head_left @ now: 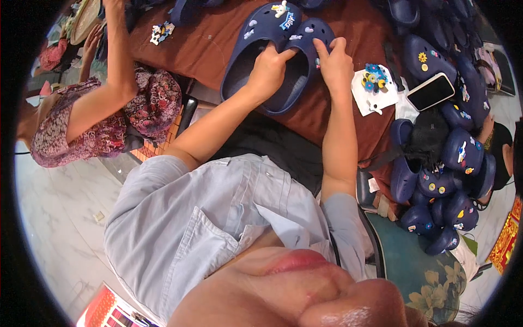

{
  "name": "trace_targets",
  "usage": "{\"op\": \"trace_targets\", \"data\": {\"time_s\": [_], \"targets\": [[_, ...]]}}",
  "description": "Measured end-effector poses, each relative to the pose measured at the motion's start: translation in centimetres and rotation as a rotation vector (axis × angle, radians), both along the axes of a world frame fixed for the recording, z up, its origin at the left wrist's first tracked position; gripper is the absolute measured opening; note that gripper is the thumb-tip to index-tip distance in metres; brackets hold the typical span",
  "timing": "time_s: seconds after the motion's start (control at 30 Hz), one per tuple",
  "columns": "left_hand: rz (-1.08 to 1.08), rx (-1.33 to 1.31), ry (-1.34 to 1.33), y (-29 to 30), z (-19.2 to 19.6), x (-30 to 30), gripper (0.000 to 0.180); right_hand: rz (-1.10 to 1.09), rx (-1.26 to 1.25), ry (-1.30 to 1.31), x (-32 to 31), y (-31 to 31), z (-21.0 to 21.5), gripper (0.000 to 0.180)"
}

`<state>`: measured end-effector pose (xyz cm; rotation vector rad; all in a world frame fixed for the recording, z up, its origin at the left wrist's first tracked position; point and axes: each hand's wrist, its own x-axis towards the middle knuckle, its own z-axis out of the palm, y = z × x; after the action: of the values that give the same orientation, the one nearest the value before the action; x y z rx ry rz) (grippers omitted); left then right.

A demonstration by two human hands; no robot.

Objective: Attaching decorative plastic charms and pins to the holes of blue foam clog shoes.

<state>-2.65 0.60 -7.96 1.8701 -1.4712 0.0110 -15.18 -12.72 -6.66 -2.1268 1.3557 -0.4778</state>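
Note:
A pair of navy blue clogs lies before me, the left clog point(239, 62) and the right clog point(321, 30) side by side with their openings toward me. White and blue charms point(280, 10) sit on their perforated tops. My left hand point(267, 73) grips the pair at the openings, its fingertips hidden inside. At the right clog's outer side, my right hand point(336, 65) has curled fingers, with the thumb against the clog near a small charm; what it pinches, if anything, is hidden. Right of that hand, loose blue, yellow and white charms point(375, 78) lie on white paper point(384, 101).
A brown cloth point(196, 41) covers the table. At the right stand a phone point(430, 91), a black cap-like item point(430, 133) and piled navy clogs point(463, 152). More charms point(162, 34) lie at the far left. A co-worker's arm point(111, 71) is on the left.

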Motion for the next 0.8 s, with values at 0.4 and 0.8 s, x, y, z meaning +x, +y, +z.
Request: {"op": "trace_targets", "data": {"time_s": [0.4, 0.8], "targets": [[0.005, 0.052, -0.026, 0.3, 0.1, -0.1, 0.041, 0.155, 0.082, -0.211, -1.1, -0.4, -0.4, 0.023], [-0.006, 0.022, -0.004, 0.2, 0.2, 0.1, 0.042, 0.248, -0.033, -0.247, -1.4, -0.6, -0.7, 0.02]]}}
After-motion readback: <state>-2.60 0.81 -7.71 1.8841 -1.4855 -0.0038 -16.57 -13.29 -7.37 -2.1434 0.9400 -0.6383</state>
